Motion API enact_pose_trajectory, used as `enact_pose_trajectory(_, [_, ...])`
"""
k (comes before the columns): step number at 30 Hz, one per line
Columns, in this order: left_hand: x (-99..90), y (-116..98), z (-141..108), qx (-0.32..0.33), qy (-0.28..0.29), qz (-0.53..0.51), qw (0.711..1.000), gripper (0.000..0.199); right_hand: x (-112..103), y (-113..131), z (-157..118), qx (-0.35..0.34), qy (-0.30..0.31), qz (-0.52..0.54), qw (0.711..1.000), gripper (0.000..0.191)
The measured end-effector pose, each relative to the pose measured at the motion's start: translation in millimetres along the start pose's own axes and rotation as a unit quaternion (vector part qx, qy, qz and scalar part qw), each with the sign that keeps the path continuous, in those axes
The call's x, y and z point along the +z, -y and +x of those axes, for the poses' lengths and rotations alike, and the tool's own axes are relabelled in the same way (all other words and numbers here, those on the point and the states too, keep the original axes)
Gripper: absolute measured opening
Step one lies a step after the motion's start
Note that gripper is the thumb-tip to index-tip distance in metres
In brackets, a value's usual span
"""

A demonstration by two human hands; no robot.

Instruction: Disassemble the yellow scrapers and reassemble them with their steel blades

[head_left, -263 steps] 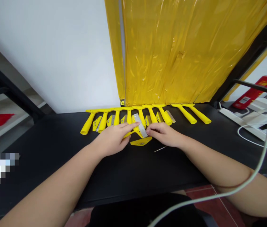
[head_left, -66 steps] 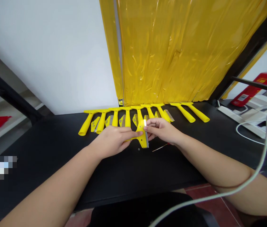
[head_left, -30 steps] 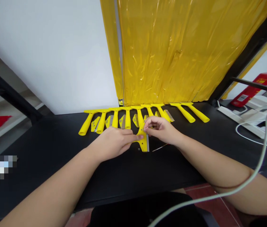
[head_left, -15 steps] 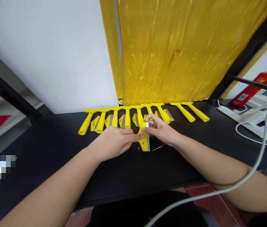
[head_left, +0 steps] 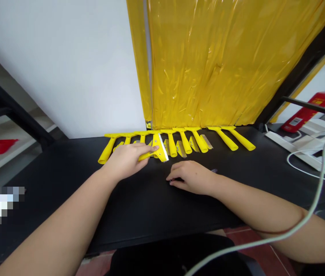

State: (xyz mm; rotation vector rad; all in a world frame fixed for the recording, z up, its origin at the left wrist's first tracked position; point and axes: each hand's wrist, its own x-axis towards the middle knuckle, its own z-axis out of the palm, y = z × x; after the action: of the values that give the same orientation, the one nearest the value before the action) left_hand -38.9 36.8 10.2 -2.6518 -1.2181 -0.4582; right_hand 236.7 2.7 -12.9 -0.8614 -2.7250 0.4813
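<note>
Left hand (head_left: 126, 158) palm-down, gripping yellow scraper (head_left: 160, 150); right hand (head_left: 190, 177) curled on black desk (head_left: 133, 214), any hold unclear.

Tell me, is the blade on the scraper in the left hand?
On: a silver blade lies along the yellow scraper head.

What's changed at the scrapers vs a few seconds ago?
The left hand moved the yellow scraper up and left, and still grips it. The right hand let go and dropped to the black tabletop. The other scrapers stayed lined up.
</note>
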Motion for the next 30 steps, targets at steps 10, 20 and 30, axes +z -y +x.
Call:
enact_pose_trajectory(10, [2.5, -10, 2, 0.021, 0.030, -0.017, 0.999, 0.044, -7, 8, -4, 0.017, 0.028, 0.002, 0.999, 0.007])
enact_pose_trajectory(20, [4.4, -29, 2, 0.054, -0.023, -0.037, 0.998, 0.044, -12, -24, 2, 0.031, -0.240, 0.180, 0.954, 0.002])
enact_pose_trajectory(30, [6.7, -40, 2, 0.060, -0.069, -0.034, 0.995, 0.042, 0, -25, 7, 0.061, -0.205, 0.329, 0.920, 0.023])
